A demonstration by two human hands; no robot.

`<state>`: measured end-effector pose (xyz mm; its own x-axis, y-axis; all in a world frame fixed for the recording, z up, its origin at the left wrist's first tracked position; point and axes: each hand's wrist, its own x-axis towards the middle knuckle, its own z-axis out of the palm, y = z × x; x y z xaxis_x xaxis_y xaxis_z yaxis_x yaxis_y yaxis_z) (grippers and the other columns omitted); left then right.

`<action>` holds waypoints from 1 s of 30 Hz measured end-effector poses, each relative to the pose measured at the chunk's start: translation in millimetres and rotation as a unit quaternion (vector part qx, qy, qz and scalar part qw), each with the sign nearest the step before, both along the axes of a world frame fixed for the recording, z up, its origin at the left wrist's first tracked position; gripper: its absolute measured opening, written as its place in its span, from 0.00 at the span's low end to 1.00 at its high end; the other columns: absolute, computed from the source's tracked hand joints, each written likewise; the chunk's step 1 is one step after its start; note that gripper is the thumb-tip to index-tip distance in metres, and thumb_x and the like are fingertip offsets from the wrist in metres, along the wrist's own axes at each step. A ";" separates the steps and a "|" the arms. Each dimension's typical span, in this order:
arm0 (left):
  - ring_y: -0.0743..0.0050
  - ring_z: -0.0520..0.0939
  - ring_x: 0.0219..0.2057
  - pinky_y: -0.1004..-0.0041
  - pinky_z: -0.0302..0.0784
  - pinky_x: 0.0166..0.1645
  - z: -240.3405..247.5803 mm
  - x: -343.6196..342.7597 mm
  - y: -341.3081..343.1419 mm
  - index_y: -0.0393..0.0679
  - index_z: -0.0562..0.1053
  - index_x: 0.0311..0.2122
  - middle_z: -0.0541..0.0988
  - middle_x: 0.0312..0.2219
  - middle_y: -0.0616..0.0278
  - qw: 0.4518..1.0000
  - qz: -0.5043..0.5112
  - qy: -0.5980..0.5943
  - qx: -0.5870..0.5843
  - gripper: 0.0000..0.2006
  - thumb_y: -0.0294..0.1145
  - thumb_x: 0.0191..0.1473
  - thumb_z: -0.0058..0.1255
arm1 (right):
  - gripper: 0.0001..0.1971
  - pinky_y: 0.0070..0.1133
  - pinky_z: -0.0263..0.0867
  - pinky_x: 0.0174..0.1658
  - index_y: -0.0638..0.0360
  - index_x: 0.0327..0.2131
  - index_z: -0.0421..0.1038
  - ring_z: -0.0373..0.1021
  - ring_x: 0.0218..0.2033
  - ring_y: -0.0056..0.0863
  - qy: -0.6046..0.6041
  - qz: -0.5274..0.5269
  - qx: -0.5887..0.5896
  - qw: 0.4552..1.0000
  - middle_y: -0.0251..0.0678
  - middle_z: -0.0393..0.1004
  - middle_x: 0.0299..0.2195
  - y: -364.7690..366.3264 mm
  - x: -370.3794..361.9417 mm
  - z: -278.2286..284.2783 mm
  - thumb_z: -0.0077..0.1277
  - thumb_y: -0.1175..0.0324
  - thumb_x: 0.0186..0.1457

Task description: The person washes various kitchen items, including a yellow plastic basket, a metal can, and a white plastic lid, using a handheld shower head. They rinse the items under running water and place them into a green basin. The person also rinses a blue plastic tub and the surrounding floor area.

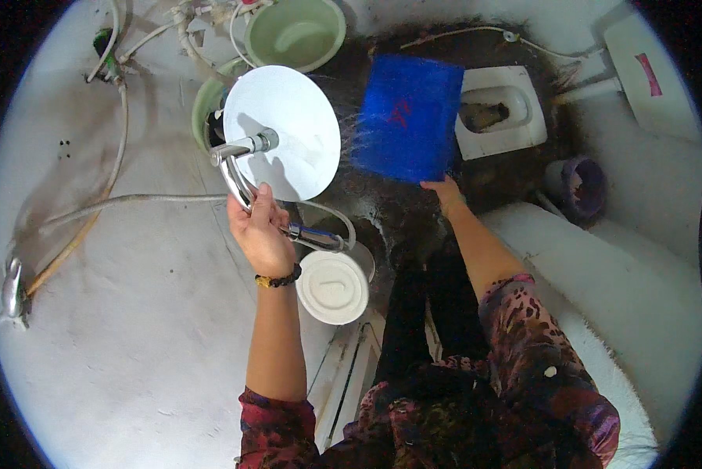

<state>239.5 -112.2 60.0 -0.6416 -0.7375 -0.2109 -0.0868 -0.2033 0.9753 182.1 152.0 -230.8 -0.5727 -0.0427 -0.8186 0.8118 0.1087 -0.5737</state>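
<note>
My left hand (261,227), closed round a bent chrome handle, holds up a shower head with a wide white disc (296,168). A pale hose runs from the handle's lower end. Fine streaks of water show between the disc and a blue rectangular panel (406,117) with red marks. The near edge of this panel is gripped by my right hand (443,191), mostly with the fingers hidden beneath. The panel is held above the dark wet floor, beside the squat toilet (515,141), overlapping its left edge in view.
Two pale green basins (331,39) stand at the back. A white lidded bucket (333,289) is below my left hand. At right are a purple bin (585,191) and a white cistern (640,70) with its pipe. A metal tap (12,289) is on the left wall.
</note>
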 end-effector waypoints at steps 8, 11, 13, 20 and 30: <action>0.88 0.56 0.12 0.83 0.52 0.17 8.8 -3.5 5.9 0.45 0.63 0.26 0.60 0.13 0.74 0.998 -0.064 0.022 0.005 0.05 0.25 0.49 0.46 | 0.29 0.36 0.57 0.49 0.65 0.47 0.60 0.60 0.46 0.40 0.019 -0.177 -0.173 0.969 0.44 0.61 0.49 -30.8 -90.0 54.4 0.57 0.67 0.40; 0.91 0.57 0.13 0.86 0.50 0.16 14.2 -7.2 8.7 0.46 0.62 0.25 0.61 0.15 0.76 0.996 -0.076 0.033 0.024 0.08 0.23 0.47 0.48 | 0.27 0.35 0.57 0.49 0.64 0.46 0.62 0.61 0.45 0.39 0.018 -0.241 -0.198 0.950 0.42 0.62 0.48 -33.8 -104.1 84.2 0.56 0.67 0.41; 0.92 0.57 0.13 0.86 0.51 0.16 18.3 -16.6 18.1 0.46 0.62 0.25 0.61 0.15 0.76 0.996 -0.082 0.029 0.021 0.08 0.23 0.47 0.49 | 0.24 0.34 0.55 0.51 0.61 0.45 0.63 0.59 0.47 0.37 -0.005 -0.277 -0.180 0.944 0.38 0.64 0.47 -21.2 -116.0 86.6 0.55 0.67 0.42; 0.89 0.55 0.12 0.83 0.51 0.16 35.0 -39.3 49.1 0.46 0.64 0.25 0.58 0.12 0.76 0.988 -0.146 -0.016 0.049 0.05 0.26 0.49 0.47 | 0.27 0.36 0.54 0.50 0.61 0.50 0.59 0.61 0.46 0.39 0.021 -0.333 -0.264 0.905 0.39 0.61 0.49 20.8 -110.8 61.4 0.53 0.64 0.45; 0.89 0.56 0.10 0.84 0.50 0.14 -13.6 -37.6 50.1 0.46 0.62 0.24 0.59 0.12 0.76 0.987 -0.144 -0.069 0.029 0.07 0.26 0.48 0.48 | 0.17 0.39 0.60 0.45 0.61 0.43 0.64 0.62 0.44 0.38 0.012 -0.474 -0.289 0.832 0.41 0.65 0.45 76.6 -104.8 42.3 0.48 0.64 0.50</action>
